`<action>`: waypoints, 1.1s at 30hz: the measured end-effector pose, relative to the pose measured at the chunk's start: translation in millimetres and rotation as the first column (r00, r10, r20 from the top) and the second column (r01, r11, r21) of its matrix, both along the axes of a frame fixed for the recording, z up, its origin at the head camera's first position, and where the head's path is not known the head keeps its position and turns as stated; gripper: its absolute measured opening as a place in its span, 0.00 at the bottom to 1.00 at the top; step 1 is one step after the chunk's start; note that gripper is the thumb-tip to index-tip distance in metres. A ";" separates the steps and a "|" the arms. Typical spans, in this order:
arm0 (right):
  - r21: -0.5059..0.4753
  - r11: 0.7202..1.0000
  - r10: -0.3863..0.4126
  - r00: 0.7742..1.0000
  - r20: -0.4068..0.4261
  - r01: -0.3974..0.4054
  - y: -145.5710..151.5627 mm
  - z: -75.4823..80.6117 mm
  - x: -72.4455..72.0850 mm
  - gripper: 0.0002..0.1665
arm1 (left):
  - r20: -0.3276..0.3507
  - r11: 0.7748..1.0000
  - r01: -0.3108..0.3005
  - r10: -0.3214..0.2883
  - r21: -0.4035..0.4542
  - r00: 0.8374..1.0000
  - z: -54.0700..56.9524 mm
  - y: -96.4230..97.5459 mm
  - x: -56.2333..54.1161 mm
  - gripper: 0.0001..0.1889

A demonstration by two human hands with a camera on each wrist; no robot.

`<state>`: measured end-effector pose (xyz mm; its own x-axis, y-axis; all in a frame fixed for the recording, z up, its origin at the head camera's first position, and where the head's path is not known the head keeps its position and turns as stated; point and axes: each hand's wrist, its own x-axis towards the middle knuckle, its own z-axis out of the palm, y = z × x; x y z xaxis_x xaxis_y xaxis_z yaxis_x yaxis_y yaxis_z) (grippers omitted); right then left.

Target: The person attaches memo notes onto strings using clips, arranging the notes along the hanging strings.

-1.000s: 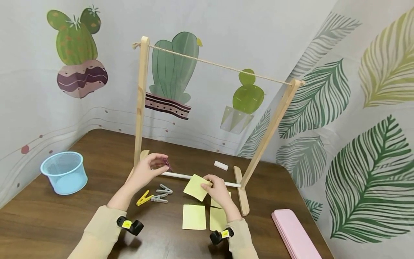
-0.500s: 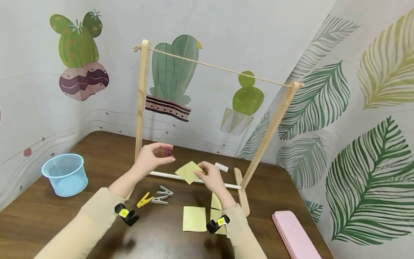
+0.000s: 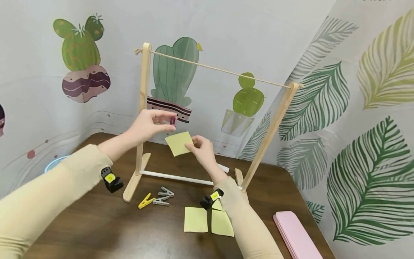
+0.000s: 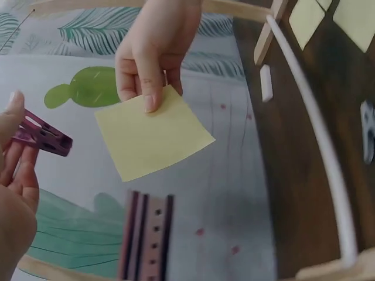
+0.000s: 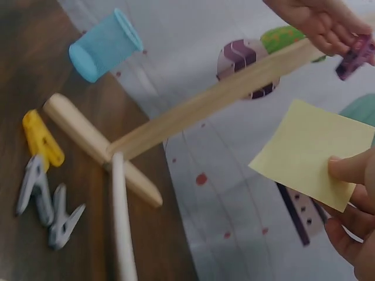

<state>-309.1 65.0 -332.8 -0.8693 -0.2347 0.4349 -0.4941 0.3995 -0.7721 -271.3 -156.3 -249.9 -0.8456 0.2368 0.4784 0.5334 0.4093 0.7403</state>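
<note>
Raised near the left post, my left hand [image 3: 150, 122] pinches a purple clothespin [image 4: 45, 136] between thumb and fingers. Just below and to its right, my right hand [image 3: 203, 150] holds a yellow sticky note [image 3: 179, 144] by one edge, thumb on its face in the right wrist view. Both hands are below a twine line [image 3: 220, 69] strung between two wooden posts. On the table lie a yellow clothespin [image 3: 146, 201] and two grey clothespins [image 5: 64, 216]. Several more yellow notes [image 3: 195, 219] lie in front of the stand, partly hidden by my right sleeve.
The wooden stand has a right post [image 3: 271, 133] and a white bottom bar [image 3: 178, 177]. A white block [image 4: 266, 83] lies behind that bar. At the right is a pink case [image 3: 295, 233]; a blue mesh basket [image 5: 104, 50] stands at the left, mostly behind my left sleeve.
Both hands have risen from near the tabletop toward the twine, the left with the purple clothespin, the right with the sticky note. The right hand has also shifted slightly left.
</note>
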 end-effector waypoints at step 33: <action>-0.346 0.936 0.073 0.997 0.036 -0.056 -64.0 147.4 -29.1 0.12 | -0.144 0.991 -0.085 0.069 -0.107 0.987 188.5 -21.8 5.0 0.20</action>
